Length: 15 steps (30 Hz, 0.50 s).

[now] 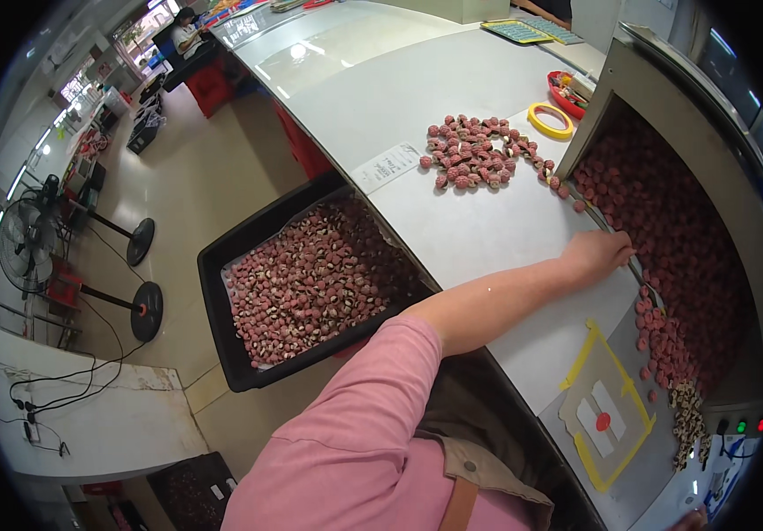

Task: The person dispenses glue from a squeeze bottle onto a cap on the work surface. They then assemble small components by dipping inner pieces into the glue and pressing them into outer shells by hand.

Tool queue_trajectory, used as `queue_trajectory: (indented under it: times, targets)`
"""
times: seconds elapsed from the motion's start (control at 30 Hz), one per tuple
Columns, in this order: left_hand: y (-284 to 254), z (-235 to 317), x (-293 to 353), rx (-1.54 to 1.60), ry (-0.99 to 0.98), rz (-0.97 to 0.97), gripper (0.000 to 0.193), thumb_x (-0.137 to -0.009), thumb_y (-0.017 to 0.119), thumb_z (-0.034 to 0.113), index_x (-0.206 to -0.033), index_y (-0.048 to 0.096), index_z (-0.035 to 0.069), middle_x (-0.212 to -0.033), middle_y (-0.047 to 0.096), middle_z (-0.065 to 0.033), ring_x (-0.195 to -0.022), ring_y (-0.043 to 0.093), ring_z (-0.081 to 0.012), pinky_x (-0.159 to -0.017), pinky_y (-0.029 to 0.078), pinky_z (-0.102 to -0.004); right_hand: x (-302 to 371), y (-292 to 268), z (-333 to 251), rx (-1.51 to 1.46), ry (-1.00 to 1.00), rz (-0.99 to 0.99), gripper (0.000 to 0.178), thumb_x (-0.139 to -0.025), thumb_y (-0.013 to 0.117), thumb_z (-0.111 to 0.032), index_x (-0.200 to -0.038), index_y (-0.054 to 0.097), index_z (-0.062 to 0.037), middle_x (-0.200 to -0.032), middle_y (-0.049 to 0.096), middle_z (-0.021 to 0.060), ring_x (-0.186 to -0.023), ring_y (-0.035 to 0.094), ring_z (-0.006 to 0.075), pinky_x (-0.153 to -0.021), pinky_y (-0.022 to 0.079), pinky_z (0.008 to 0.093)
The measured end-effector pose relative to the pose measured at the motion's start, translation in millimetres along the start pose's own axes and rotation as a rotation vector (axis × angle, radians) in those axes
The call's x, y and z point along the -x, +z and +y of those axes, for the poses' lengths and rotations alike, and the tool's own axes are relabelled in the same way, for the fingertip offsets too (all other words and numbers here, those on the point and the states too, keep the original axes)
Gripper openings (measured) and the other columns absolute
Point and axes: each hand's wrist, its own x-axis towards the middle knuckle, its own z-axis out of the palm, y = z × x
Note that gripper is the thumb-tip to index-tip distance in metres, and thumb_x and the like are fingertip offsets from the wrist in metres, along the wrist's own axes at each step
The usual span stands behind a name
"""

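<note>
My left hand (pixel 598 255) reaches across the white table to the lip of a grey box-like machine (pixel 598 133). Its fingers are pressed together at that edge, and whatever they hold is too small to make out. Inside the machine's wide opening lies a deep heap of small round red pieces (pixel 664 230). More red pieces (pixel 664 341) spill onto the table below the hand, beside a pile of dark-and-pale speckled bits (pixel 689 420). Beyond the hand sits a loose cluster of red pieces (pixel 470 152). Only fingertips of my right hand (pixel 691 520) show at the lower edge.
A black bin (pixel 231 367) of red-and-pale pieces stands left of the table. Yellow tape (pixel 601 485) frames a sheet with a red dot. A yellow tape roll (pixel 549 121), red basket (pixel 567 96) and paper slip (pixel 384 168) lie farther back. Standing fans (pixel 32 234) are at left.
</note>
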Motion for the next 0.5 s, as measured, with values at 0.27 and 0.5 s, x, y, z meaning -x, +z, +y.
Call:
queue_trajectory:
  times: [0.27,0.5]
  targets:
    - [-8,3,4,-0.129,-0.046,-0.048,0.022,-0.090,0.047,0.030,-0.088,0.053,0.009,-0.074,0.062,-0.0127,-0.074,0.060,-0.0348,-0.065,0.046,-0.0454,43,47,49,0.238,-0.228,-0.564,0.028,-0.090,0.054,-0.019,-0.108,0.062,0.0011,-0.104,0.062,0.0192,-0.094,0.057,0.0331,-0.083,0.045,0.0379]
    - [-3,8,5,-0.219,-0.052,-0.043,0.021,-0.091,0.046,0.031,-0.089,0.052,0.011,-0.072,0.061,-0.0130,-0.071,0.059,-0.0355,-0.064,0.045,-0.0463,44,52,33,0.231,-0.070,-0.610,0.031,-0.090,0.054,-0.020,-0.114,0.060,-0.0011,-0.110,0.060,0.0203,-0.097,0.057,0.0341,-0.085,0.044,0.0372]
